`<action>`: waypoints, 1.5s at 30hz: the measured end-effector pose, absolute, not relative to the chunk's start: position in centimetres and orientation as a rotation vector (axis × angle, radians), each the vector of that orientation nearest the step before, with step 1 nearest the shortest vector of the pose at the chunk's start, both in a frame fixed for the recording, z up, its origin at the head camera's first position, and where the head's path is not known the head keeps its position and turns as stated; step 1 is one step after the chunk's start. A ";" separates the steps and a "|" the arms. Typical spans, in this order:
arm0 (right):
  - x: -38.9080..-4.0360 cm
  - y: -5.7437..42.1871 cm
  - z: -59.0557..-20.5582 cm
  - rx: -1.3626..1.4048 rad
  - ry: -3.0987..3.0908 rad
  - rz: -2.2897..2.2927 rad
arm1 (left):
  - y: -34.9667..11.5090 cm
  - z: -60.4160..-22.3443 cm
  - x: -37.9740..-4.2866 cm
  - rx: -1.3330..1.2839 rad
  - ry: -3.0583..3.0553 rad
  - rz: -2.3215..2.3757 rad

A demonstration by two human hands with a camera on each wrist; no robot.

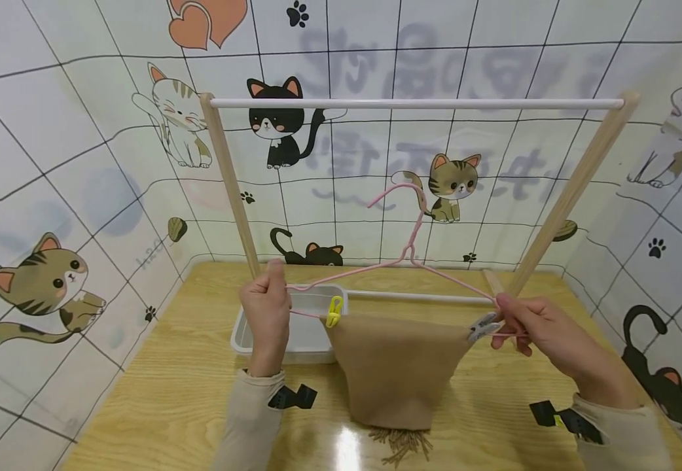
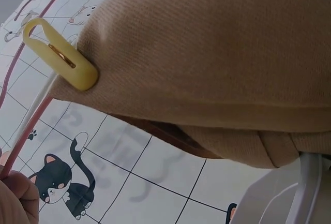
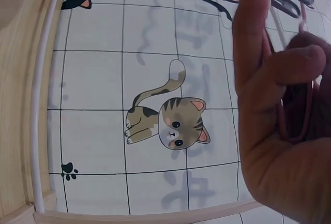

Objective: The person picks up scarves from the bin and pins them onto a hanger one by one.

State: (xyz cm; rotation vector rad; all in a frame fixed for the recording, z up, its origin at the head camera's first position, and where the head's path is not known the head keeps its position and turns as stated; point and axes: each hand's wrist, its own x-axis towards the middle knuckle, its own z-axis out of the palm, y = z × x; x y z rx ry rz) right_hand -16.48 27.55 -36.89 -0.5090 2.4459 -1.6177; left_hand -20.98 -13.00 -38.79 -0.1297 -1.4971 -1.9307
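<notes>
A pink wire clothes hanger is held up over the table, its hook at the top. My left hand grips its left end, and my right hand pinches the right end. From the hanger's lower bar hangs a brown fringed scarf. A yellow clothespin clips its left corner; a grey clothespin clips the right corner, close to my right fingers. In the left wrist view the yellow clothespin bites on the cloth.
Behind the hanger stands a wooden rack with a white top rail and a lower white bar. A white plastic basin sits on the wooden table, behind and beside my left hand. Cat-patterned sheeting surrounds the table.
</notes>
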 end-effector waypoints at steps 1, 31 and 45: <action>-16.3 27.5 -37.0 -0.481 2.483 -1.619 | -12.9 -38.8 -21.0 -0.144 -1.505 -1.928; -13.8 29.4 -36.3 -0.483 2.717 -1.744 | -20.1 -36.9 -24.3 0.008 -1.929 -1.788; -13.8 30.3 -36.0 -0.431 2.785 -1.784 | -23.8 -34.4 -28.9 0.215 -1.959 -1.712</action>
